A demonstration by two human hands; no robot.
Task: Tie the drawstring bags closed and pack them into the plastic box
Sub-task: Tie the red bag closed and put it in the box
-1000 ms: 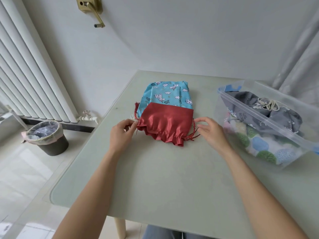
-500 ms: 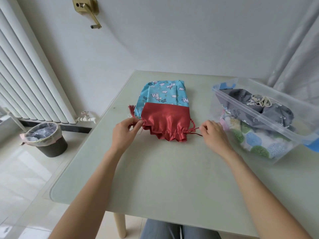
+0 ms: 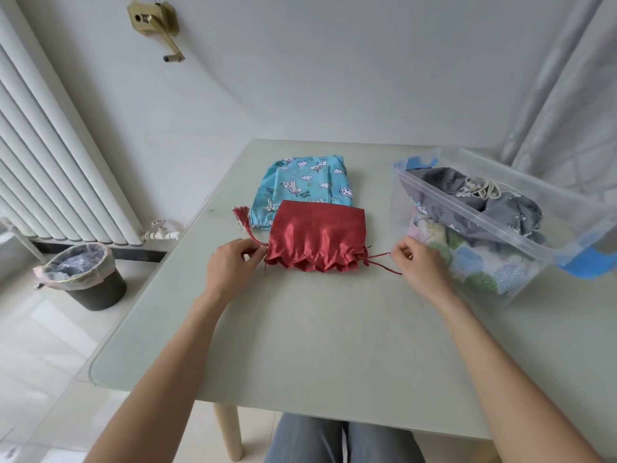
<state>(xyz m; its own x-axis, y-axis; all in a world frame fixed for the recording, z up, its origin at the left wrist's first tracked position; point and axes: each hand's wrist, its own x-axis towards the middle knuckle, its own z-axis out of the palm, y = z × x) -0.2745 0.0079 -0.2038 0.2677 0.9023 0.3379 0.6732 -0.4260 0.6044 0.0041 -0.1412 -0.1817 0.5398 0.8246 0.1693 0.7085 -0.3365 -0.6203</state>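
White radiator fins (image 3: pixel 50 168) line the wall at far left, with a valve (image 3: pixel 161 230) at their foot and a dark lined waste bin (image 3: pixel 83 279) on the floor below. A brass crank handle (image 3: pixel 157 26) is fixed high on the wall. Next comes the pale green table (image 3: pixel 317 329), its left edge running toward the bin. The left hand (image 3: pixel 230 265) rests on the table near that edge, thumb and forefinger pinching the red cord (image 3: pixel 257 241) where it leaves the left end of the bag's mouth; the cord runs up to a tassel (image 3: pixel 241 213). The red satin drawstring bag (image 3: pixel 319 238) lies flat at the table's middle, its gathered, ruffled mouth facing the person, its closed end overlapping a blue unicorn-print bag (image 3: pixel 303 185) lying toward the far edge. On the red bag's right side, a thin red drawstring (image 3: pixel 379 256) stretches out to the right hand (image 3: pixel 420 265), whose fingertips pinch it. Just beside that hand, at the table's right edge, stands the clear plastic box (image 3: pixel 500 222), tilted, holding a grey printed bag (image 3: pixel 484 205) with a cream cord on top of a bag printed with coloured trees (image 3: pixel 480 269).
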